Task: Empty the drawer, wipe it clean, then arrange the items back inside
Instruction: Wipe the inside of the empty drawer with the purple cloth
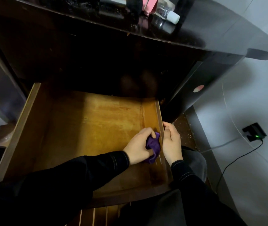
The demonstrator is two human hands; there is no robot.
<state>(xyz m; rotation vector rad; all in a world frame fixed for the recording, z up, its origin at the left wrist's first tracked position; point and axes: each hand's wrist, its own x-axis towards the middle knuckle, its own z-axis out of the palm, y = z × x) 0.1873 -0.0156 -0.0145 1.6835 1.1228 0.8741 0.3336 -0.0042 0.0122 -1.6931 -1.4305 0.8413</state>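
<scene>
Cloth (153,146) clamped in left hand (138,145) fingers by right wall of drawer (152,111); right hand (171,142) fingers loosely curled, touching rim.

A: Where is there room in the drawer (89,128)?
B: The wooden floor lies open from the left wall (16,128) past the middle.
A: What blocks?
B: The left hand (138,147), bunching a purple cloth (153,146), fills the right front. The right hand (172,144) touches the right wall (160,118). The dark cabinet (97,62) overhangs the back.

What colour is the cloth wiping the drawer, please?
Purple; the cloth shows best in the head view, gripped by the left hand.
</scene>
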